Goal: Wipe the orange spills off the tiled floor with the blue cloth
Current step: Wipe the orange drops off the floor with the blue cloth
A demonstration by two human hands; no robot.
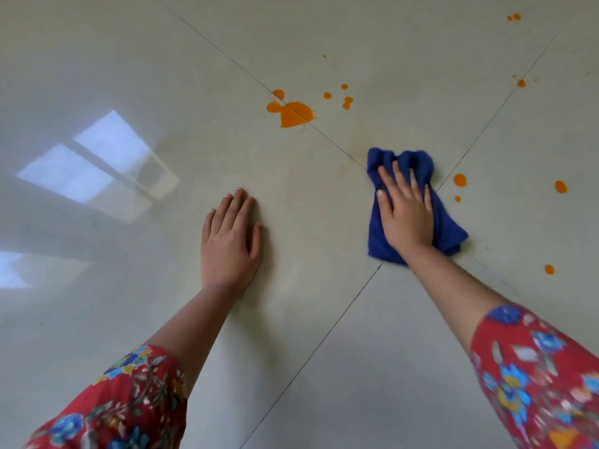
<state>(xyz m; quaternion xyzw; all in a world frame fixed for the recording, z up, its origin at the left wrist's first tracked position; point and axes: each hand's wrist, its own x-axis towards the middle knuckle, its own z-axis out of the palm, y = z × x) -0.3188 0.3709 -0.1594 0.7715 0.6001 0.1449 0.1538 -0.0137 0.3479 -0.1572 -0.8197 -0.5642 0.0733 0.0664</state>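
My right hand (pixel 406 215) presses flat on the crumpled blue cloth (pixel 450 228), which lies on the pale tiled floor (pixel 324 319) where the grout lines cross. My left hand (pixel 230 244) rests palm down on the bare tile, fingers apart, holding nothing. A large orange splash (pixel 291 113) sits on a grout line beyond the cloth, with small drops (pixel 346 102) to its right. More orange drops lie right of the cloth: one (pixel 459 180) close by, another (pixel 560 187) farther out, and one (pixel 549 269) nearer me.
Further orange specks mark the far right tiles (pixel 521 83) and the top right corner (pixel 514 17). A bright window reflection (pixel 97 163) glares on the glossy floor at left. Red floral sleeves cover both forearms near the bottom edge.
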